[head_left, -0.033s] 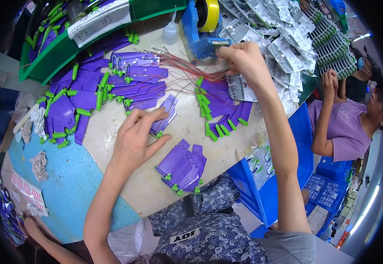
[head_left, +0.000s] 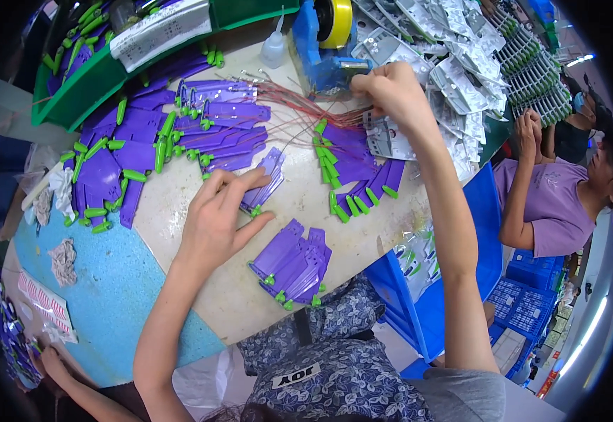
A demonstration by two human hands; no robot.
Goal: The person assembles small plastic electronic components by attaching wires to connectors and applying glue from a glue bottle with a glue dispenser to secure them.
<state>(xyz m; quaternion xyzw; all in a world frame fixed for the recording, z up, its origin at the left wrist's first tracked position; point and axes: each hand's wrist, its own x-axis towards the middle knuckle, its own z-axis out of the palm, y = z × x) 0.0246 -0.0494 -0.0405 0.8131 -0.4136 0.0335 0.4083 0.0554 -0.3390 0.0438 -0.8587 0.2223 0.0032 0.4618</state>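
Note:
My left hand (head_left: pixel 215 221) rests over a small stack of purple plastic pieces (head_left: pixel 270 184) with green tips. Its fingers are spread, the fingertips touching the pieces and the thumb apart by a green tip. My right hand (head_left: pixel 398 95) is raised beside a blue tape dispenser (head_left: pixel 324 74) holding a yellow-cored roll (head_left: pixel 335 24). Thumb and finger are pinched near the dispenser's front edge; what they hold, if anything, is too small to make out. Below that hand run thin red wires (head_left: pixel 306 109), lying by a fan of purple pieces (head_left: pixel 352 158) with green ends.
Another purple stack (head_left: pixel 292 264) lies near me. More purple pieces (head_left: pixel 102 176) heap at left below a green bin (head_left: pixel 74 105). A dropper bottle (head_left: pixel 273 50) stands behind. Grey-white plastic housings (head_left: pixel 461 77) pile at right, above a blue crate (head_left: pixel 419 316). Co-workers sit at both sides.

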